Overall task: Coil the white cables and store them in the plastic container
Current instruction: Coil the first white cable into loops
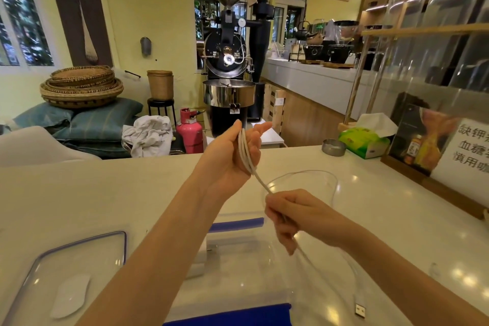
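While the left hand (pixel 234 152), fingers straight, carries loops of thin white cable (pixel 246 153), the right hand (pixel 296 217) pinches the strand just below, over the clear plastic container (pixel 232 243).

1. The cable (pixel 247 156) is white; its plug (pixel 360 309) is silver.
2. The container (pixel 235 225) is clear with blue latches; the lid (pixel 87 239) is clear too, edged in a bluish-purple seal.
3. The counter (pixel 132 180) is glossy off-white (speckled with bright reflections).
4. The tissue box (pixel 363 141) is green; the gas cylinder (pixel 189 132) is pink.
5. The baskets (pixel 82 85) are tan with dark woven bands; the cushions (pixel 103 122) are dull teal, faintly striped.
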Tool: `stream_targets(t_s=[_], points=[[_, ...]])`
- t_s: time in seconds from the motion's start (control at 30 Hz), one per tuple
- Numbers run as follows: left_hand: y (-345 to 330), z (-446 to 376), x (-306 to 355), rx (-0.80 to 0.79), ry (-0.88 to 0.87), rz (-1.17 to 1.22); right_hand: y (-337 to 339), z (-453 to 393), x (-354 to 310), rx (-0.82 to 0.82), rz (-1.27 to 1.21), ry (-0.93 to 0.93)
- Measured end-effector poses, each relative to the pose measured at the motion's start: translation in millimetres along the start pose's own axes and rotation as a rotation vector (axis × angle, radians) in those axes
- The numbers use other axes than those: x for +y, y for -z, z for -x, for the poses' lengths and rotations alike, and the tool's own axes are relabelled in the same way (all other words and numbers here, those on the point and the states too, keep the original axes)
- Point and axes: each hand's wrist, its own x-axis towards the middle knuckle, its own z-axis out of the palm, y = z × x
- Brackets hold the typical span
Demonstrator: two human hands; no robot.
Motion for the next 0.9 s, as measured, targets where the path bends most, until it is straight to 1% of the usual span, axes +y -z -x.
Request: stream_targets(t_s=[0.13, 0.2, 0.27, 0.33, 0.43, 0.53, 0.6, 0.7, 0.8, 0.9], points=[[-2.7, 17.5, 5.9, -0.123, 0.09, -0.014, 19.1, -7.8, 13.6, -0.091, -0.109, -0.148], [-2.8, 24.8, 3.0, -0.191, 0.159, -0.055, 26.2, -13.7, 20.2, -0.107, -0.143, -0.229], [-2.3, 30.6, -4.5, -0.238, 0.242, -0.148, 30.4, -19.4, 22.4, -0.089, -0.137, -0.278], [-2.4, 35.2, -15.9, -0.243, 0.294, -0.32, 33.8, -23.4, 18.9, -0.028, -0.083, -0.27], [1.0, 35.0, -34.4, -0.15, 0.232, -0.549, 36.3, -27.7, 7.5, 0.079, -0.019, -0.164], [10.0, 29.7, -45.6, -0.06, 0.199, -0.707, 41.7, -31.8, -0.8, 0.198, -0.091, -0.154], [14.2, 26.0, -49.7, 0.0, 0.172, -0.798, 44.3, -29.9, -10.4, 0.216, -0.127, -0.143], [15.1, 17.4, -51.0, 0.111, 0.098, -0.822, 40.0, -19.4, -22.9, 0.226, -0.095, -0.073], [14.7, 7.1, -52.3, 0.257, 0.051, -0.804, 24.0, -11.6, -29.6, 0.306, 0.074, -0.017], [13.3, 1.8, -55.9, 0.305, -0.023, -0.793, 9.3, -8.8, -30.0, 0.446, 0.314, 0.1]])
